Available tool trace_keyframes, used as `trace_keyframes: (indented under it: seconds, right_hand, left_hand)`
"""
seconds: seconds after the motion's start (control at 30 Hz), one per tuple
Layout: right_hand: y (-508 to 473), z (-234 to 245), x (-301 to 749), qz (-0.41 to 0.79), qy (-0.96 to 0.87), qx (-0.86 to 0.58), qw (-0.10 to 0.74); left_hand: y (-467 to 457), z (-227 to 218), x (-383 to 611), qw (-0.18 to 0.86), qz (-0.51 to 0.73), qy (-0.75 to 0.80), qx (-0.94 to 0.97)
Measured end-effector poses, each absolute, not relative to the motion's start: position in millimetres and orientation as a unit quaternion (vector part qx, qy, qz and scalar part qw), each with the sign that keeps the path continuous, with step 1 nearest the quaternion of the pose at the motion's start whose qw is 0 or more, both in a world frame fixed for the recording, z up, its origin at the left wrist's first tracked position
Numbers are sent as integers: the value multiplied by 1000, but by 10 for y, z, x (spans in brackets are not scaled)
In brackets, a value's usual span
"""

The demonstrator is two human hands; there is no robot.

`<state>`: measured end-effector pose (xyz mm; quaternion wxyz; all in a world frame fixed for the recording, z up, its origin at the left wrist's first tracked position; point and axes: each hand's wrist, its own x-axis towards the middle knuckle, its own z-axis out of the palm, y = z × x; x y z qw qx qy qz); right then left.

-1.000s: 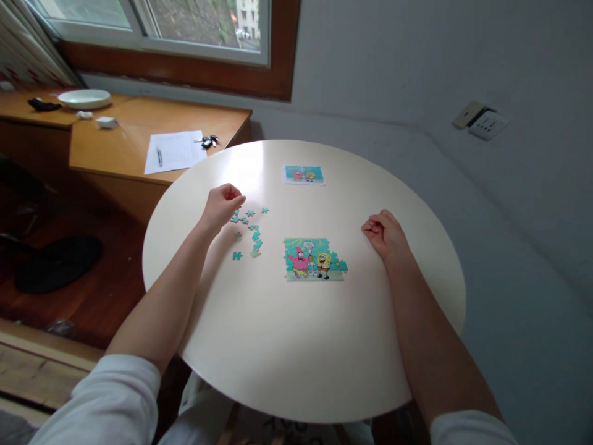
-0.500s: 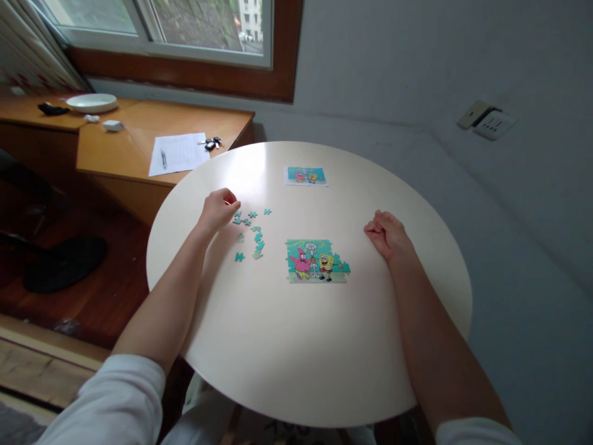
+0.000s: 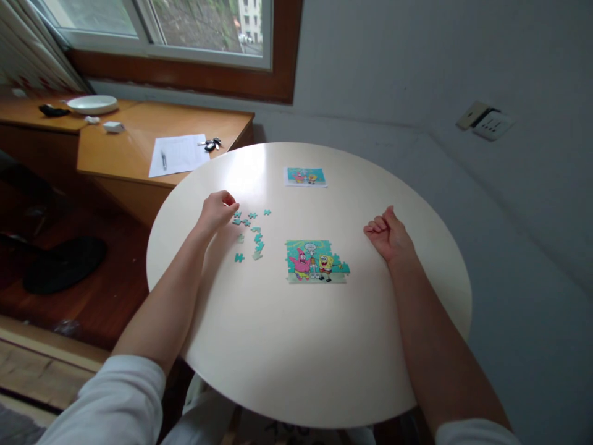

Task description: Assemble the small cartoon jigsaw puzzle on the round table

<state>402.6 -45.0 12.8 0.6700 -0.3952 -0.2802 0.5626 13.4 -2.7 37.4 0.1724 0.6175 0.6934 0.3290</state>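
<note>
In the head view, a partly assembled jigsaw (image 3: pixel 311 262) lies flat at the centre of the frame on the white round table (image 3: pixel 296 358). Its three cartoon figures are together, so most of it looks done; the upper right corner is missing and the right edge is stepped. Loose pieces (image 3: pixel 258 237) lie left of centre, mostly turquoise, seemingly background left to fit. A printed picture card (image 3: pixel 306 177) lies at upper centre. The left hand (image 3: pixel 227 209), left of centre, is beside the loose pieces, fingers curled and thumb forward; whether it pinches a piece I cannot tell. The right hand (image 3: pixel 386 232), right of centre, has its fingers folded inward and thumb raised, with no piece showing.
</note>
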Motion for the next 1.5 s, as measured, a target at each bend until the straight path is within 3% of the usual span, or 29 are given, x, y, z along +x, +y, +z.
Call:
trace_keyframes:
  seconds: [0.43,1.13,1.5]
  right_hand:
    - [-432,92,4009,546,-288,-424,663]
    - [-424,105,4025,570,-250,-426,657]
    - [-379,86,4052,563,-230,-438,662]
  left_hand:
    - [-80,176,335,147,290,679,658]
    - [-133,173,446,158,287,658,678]
    - [9,269,111,113,293,719,620]
